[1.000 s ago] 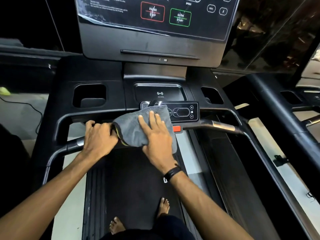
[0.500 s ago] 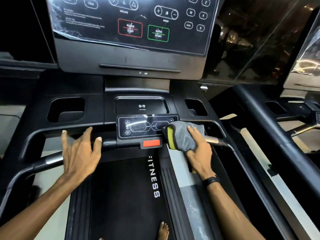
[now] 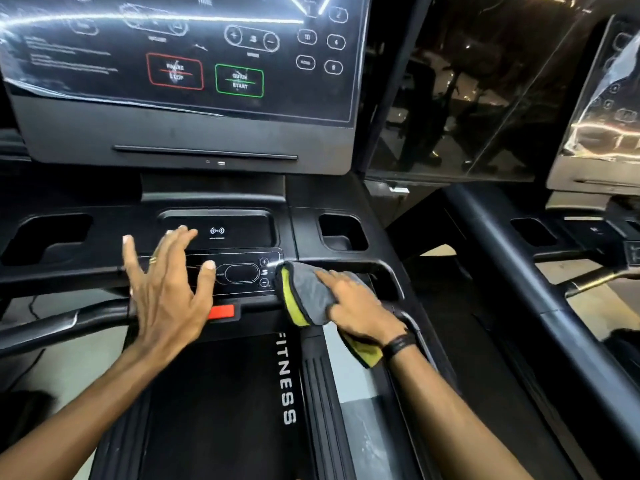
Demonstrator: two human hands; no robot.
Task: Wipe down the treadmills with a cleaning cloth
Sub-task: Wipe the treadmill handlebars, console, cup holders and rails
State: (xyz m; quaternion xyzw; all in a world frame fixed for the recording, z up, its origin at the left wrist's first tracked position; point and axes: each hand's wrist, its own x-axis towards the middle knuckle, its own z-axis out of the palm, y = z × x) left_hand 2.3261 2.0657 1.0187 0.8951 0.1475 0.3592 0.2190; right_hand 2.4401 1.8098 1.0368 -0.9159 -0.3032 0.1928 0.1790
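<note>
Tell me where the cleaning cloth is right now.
In the head view, the cleaning cloth lies right of centre on the handlebar, under the right hand, just right of the small control panel.

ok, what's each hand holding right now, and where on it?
Right hand presses the folded grey-and-yellow cloth against the handlebar, fingers spread over its top and right side. Left hand is open and holds nothing.
</note>
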